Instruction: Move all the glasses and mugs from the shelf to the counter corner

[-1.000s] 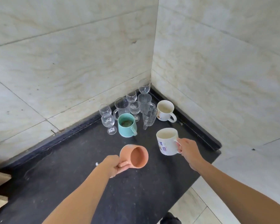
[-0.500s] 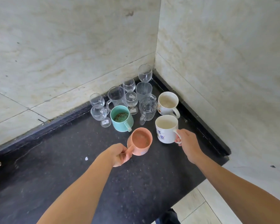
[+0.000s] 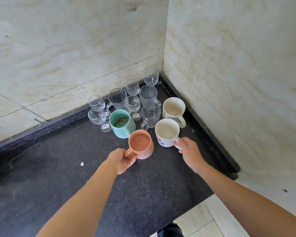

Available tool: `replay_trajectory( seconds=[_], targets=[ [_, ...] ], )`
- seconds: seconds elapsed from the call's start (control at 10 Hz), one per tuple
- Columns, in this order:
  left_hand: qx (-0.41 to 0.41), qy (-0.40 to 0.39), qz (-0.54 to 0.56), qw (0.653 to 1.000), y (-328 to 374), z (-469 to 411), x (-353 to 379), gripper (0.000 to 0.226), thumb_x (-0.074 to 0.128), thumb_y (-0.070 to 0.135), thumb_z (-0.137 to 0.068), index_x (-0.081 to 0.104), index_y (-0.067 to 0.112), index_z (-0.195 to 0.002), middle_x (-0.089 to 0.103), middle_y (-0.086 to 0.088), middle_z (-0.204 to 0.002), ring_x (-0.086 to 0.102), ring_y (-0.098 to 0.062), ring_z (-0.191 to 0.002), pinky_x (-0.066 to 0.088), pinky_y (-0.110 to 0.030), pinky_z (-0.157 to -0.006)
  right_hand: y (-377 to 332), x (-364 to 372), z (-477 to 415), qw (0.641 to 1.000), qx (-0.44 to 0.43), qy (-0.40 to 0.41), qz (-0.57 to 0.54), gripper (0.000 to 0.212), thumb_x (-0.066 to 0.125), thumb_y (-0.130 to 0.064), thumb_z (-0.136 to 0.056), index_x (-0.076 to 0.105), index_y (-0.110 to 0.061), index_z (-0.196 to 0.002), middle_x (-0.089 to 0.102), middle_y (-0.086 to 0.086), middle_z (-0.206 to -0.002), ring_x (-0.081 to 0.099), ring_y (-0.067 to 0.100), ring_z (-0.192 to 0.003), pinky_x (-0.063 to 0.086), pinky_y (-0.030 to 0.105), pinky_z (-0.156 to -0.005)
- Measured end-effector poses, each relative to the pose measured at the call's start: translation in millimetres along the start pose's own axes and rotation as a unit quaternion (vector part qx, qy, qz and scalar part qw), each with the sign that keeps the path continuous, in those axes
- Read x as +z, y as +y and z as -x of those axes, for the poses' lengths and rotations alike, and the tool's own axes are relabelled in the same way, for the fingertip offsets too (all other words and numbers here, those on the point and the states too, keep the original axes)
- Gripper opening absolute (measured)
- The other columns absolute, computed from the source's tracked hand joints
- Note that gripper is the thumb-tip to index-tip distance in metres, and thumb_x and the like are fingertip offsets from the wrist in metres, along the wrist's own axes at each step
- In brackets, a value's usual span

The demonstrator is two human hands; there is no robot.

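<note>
My left hand point(image 3: 122, 160) grips the handle of an upright orange mug point(image 3: 141, 144), which stands at the front of the cluster on the black counter point(image 3: 75, 177). My right hand point(image 3: 189, 152) holds the handle of a white patterned mug point(image 3: 167, 132) just to its right. Behind them stand a teal mug point(image 3: 121, 123), a second white mug point(image 3: 173, 108), a clear faceted glass mug point(image 3: 150, 114) and several stemmed glasses point(image 3: 132, 104) packed into the corner. The shelf is out of view.
Pale marble walls point(image 3: 229, 82) close the corner at the back and right. The counter's front edge runs diagonally at lower right, with tiled floor point(image 3: 200, 221) below it. A small white speck point(image 3: 82, 163) lies on the counter to the left of my left hand.
Both hands carried their mugs forward toward the corner. The orange mug went from tilted on its side to upright beside the teal mug; the white mug moved next to the other white mug.
</note>
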State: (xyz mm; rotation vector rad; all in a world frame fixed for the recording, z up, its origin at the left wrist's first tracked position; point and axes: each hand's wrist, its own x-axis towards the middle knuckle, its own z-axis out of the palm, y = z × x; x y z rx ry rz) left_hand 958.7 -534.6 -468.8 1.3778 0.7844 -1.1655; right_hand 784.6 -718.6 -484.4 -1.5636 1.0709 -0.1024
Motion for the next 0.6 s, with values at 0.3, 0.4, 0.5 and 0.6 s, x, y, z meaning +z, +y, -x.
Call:
replay_trajectory(
  seconds=[0.3,0.4,0.5,0.6],
  targets=[
    [0.043,-0.022,0.045,0.998,-17.2,16.0,-3.2,0.02,0.043,0.017,-0.1,0.056,0.001,-0.105,0.066,-0.02,-0.104,0.066,-0.035,-0.097,0.054,-0.048,-0.087,5.9,4.8,-4.5,0.981,-0.051,0.021,0.186,0.029,0.037,-0.038,-0.101,0.057,-0.017,-0.098,0.063,0.002,-0.095,0.057,0.011,-0.081,0.04,0.021,-0.065],
    [0.115,0.048,-0.137,0.983,-24.9,29.8,-3.4,0.021,0.054,0.022,-0.096,0.059,0.006,-0.109,0.062,-0.015,-0.109,0.064,-0.033,-0.099,0.056,-0.044,-0.085,-2.8,2.9,0.2,0.964,-0.046,0.029,0.262,0.03,0.037,-0.04,-0.101,0.056,-0.017,-0.105,0.062,0.001,-0.096,0.056,0.009,-0.076,0.039,0.023,-0.062],
    [0.18,0.097,-0.339,0.918,-34.0,43.9,-13.9,0.025,0.052,0.019,-0.096,0.055,0.01,-0.118,0.06,-0.011,-0.099,0.061,-0.025,-0.083,0.055,-0.037,-0.08,-10.0,4.1,8.9,0.947,-0.059,0.036,0.313,0.027,0.047,-0.038,-0.098,0.055,-0.016,-0.111,0.062,0.001,-0.098,0.056,0.011,-0.075,0.038,0.023,-0.057],
    [0.226,0.11,-0.439,0.863,-40.1,62.4,-29.7,0.028,0.048,0.018,-0.095,0.057,0.008,-0.119,0.063,-0.012,-0.098,0.06,-0.025,-0.075,0.052,-0.033,-0.069,-18.1,3.3,24.0,0.932,-0.081,0.037,0.351,0.03,0.053,-0.034,-0.095,0.052,-0.018,-0.12,0.062,0.004,-0.114,0.062,0.021,-0.095,0.051,0.033,-0.076]
  ],
)
